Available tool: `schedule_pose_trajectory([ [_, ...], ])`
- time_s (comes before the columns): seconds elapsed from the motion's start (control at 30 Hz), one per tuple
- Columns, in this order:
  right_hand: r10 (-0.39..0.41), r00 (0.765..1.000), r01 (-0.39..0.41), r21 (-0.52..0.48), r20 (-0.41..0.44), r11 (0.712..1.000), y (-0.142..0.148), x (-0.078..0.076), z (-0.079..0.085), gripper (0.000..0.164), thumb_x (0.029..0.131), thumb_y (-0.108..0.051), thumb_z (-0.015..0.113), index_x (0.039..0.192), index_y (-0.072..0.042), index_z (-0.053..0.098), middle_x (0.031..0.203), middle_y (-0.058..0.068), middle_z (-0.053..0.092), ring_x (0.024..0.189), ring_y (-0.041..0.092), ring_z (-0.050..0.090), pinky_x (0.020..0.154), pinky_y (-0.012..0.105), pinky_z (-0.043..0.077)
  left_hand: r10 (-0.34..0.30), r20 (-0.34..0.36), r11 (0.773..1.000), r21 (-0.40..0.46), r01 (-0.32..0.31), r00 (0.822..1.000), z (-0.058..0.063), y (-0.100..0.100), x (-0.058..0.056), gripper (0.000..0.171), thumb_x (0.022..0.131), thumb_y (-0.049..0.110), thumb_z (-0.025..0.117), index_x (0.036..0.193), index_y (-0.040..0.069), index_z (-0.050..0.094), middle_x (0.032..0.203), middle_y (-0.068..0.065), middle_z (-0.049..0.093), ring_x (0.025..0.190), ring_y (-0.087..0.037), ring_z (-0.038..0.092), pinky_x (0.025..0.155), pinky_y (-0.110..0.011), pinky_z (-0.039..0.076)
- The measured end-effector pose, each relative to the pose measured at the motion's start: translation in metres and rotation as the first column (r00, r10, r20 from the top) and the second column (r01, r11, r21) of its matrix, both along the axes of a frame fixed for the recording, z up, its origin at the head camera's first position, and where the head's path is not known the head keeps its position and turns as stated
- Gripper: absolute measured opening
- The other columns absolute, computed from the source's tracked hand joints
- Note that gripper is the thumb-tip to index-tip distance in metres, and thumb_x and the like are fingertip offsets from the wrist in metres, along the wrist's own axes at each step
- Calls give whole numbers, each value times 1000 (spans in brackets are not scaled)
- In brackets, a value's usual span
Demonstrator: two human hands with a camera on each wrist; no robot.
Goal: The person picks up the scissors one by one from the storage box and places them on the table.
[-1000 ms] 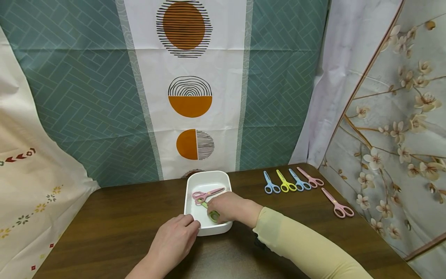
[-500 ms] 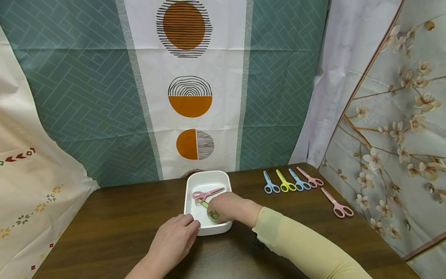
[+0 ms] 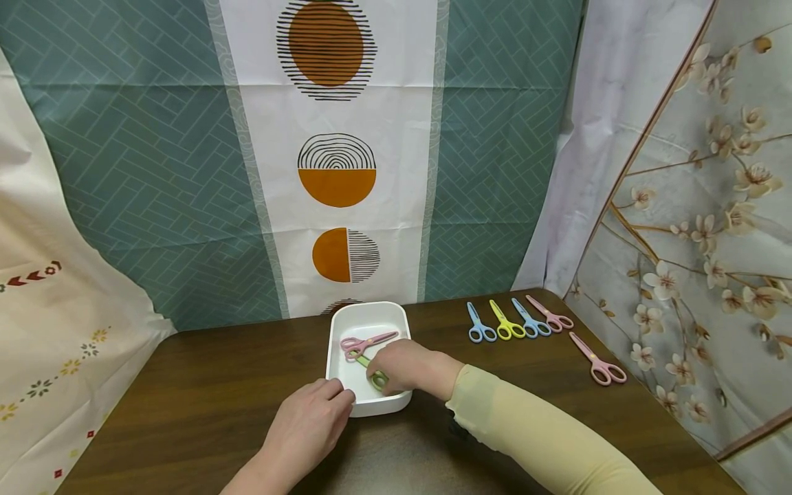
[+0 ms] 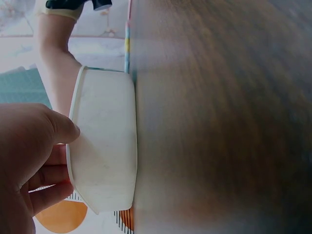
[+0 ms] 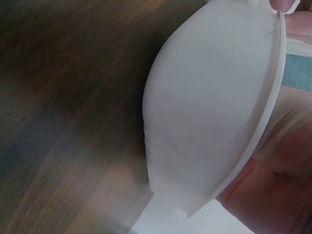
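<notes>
A white plastic bin (image 3: 368,407) stands on the table in the middle of the head view. My left hand (image 3: 309,419) pinches its near left rim; in the left wrist view the thumb (image 4: 66,129) lies outside the wall and the fingers go over the rim. Inside the bin, my right hand (image 3: 408,368) holds green scissors (image 3: 365,362) near the handles, part of which the fingers cover. Pink scissors (image 3: 370,342) lie just beyond, their handles by the green tip. The right wrist view shows the bin's outer wall (image 5: 209,102), which hides the right fingertips.
At the table's back right lie blue scissors (image 3: 479,326), yellow scissors (image 3: 507,323), a second blue pair (image 3: 531,321) and a pink pair (image 3: 551,316) in a row. Another pink pair (image 3: 597,363) lies nearer the right edge. Patterned cloth (image 3: 185,172) hangs behind the brown table (image 3: 235,364).
Almost nothing differs. The right hand stays in the bin with the green scissors, and the left hand keeps its place on the rim. The whole head view shifts very slightly.
</notes>
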State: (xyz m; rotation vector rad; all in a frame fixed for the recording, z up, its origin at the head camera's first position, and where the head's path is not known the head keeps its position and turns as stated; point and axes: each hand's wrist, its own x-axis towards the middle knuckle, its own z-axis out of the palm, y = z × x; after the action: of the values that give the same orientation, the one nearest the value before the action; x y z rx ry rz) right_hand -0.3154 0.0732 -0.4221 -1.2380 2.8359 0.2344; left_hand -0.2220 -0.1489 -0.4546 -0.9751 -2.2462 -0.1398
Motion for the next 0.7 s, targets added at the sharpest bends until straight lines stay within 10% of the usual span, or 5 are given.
schedule_pose_trajectory([
  [0.7,-19,999,19,-8,32,1000,-4,-2,1,24,88,-23,92,111,-26,85,90,-9,69,84,10,56,82,28,50,3,12,1000,1,-3,1000,1,0,1,31,81,11,92,85,21,64,80,9,54,73,-14,59,63,-28,49],
])
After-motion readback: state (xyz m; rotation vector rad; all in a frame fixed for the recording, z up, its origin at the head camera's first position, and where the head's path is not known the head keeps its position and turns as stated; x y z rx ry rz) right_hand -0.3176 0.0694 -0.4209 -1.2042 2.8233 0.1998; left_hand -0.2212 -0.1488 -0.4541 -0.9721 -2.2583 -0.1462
